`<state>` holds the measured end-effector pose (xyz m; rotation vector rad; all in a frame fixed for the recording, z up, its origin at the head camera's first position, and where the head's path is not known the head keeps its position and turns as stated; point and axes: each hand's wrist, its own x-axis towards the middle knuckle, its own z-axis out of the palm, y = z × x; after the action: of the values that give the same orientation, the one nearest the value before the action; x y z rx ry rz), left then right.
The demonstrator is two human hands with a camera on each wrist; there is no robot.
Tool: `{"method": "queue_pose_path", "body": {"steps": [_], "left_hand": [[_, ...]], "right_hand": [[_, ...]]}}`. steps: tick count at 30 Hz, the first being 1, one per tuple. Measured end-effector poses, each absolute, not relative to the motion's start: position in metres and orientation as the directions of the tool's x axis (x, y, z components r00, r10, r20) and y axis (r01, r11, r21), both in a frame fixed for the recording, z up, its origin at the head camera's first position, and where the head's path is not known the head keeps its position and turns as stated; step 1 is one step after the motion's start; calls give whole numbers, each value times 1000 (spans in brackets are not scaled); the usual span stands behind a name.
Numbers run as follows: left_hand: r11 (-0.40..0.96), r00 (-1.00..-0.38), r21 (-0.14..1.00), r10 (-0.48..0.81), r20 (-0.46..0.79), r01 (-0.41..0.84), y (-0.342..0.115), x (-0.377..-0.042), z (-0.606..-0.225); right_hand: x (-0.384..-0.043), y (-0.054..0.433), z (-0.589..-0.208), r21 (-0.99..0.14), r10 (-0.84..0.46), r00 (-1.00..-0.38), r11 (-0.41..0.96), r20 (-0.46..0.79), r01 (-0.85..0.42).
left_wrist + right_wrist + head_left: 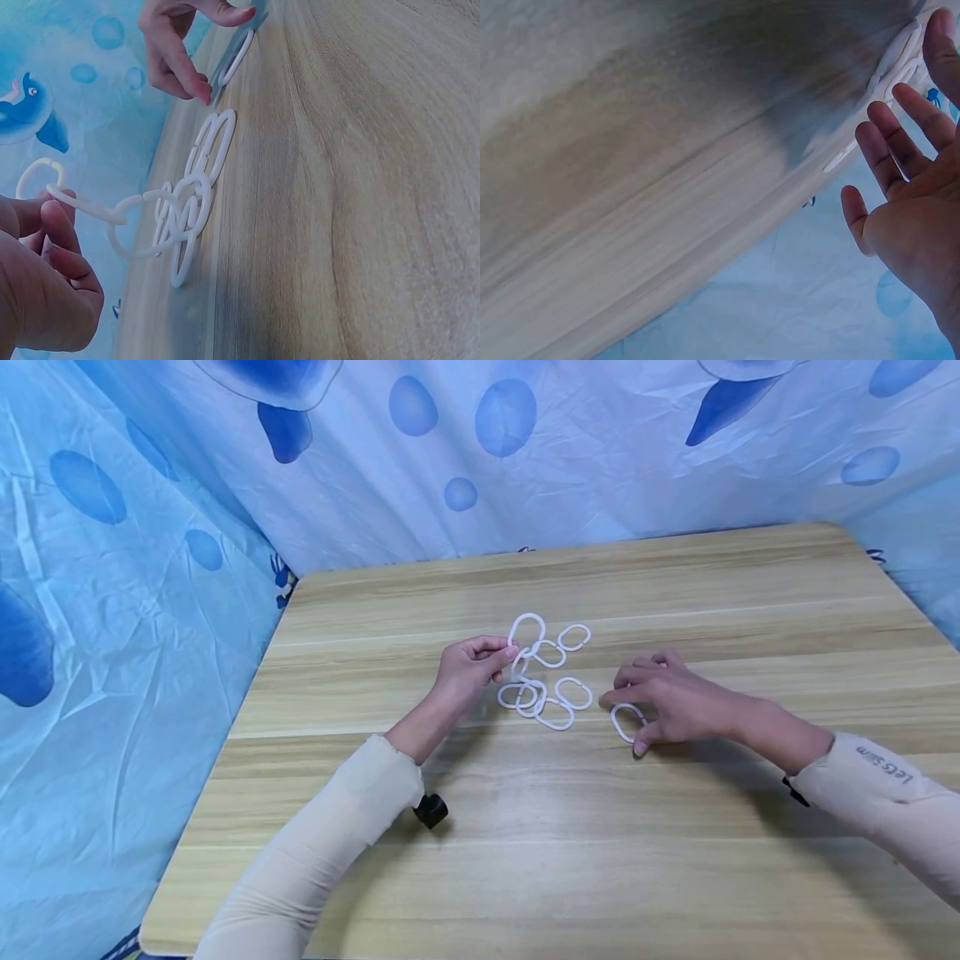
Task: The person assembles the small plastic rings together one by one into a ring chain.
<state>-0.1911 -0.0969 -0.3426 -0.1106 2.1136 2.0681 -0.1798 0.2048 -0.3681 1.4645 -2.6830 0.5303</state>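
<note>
My left hand (471, 668) pinches a white oval plastic link (527, 615) between thumb and fingers, at the upper end of a short chain. More links hang from it, and the lower part of the chain (180, 274) lies on the wooden table. My right hand (667, 700) hovers over a separate white split link (614, 720), its thumb and forefinger spread on either side. In the left wrist view that link lies on the tabletop below the fingers. The right wrist view shows the right hand's fingers apart and lightly bent.
Two more white links lie near the chain, an upper loose link (576, 626) and a lower link (572, 678). The wooden table (510, 868) has rounded corners. A blue patterned curtain (600, 468) hangs behind it and on the left. A black wrist device (431, 811) shows beneath the left sleeve.
</note>
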Motion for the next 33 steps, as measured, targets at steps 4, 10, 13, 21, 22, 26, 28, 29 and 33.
{"method": "queue_pose_path", "body": {"steps": [4,10,13,21,22,26,28,29,33], "left_hand": [[31,-979,982,76,-188,-186,-97,-191,-343],[38,-979,981,74,-192,-190,-97,-191,-344],[41,-979,981,74,-192,-190,-97,-191,-344],[40,-979,982,78,-188,-185,-96,-191,-344],[42,-979,982,78,-187,-185,-96,-191,-344],[45,-979,982,80,-187,-184,-96,-191,-344],[42,-979,982,81,-187,-184,-96,-191,-344],[40,-979,982,81,-187,-185,-96,-191,-344],[40,-980,983,81,-183,-180,-95,-191,-344]], "right_hand": [[-180,204,-370,-263,-811,-550,497,198,-827],[-180,202,-374,-265,-810,-542,484,224,-834],[-179,202,-375,-279,-801,-556,494,223,-823],[-179,200,-375,-317,-785,-585,513,202,-798],[-179,200,-375,-317,-785,-585,513,202,-798],[-178,200,-375,-291,-790,-581,519,196,-804],[-176,200,-374,-267,-796,-575,522,189,-810],[-176,201,-374,-253,-800,-571,523,185,-814],[-173,200,-371,-191,-819,-545,515,176,-836]]}}
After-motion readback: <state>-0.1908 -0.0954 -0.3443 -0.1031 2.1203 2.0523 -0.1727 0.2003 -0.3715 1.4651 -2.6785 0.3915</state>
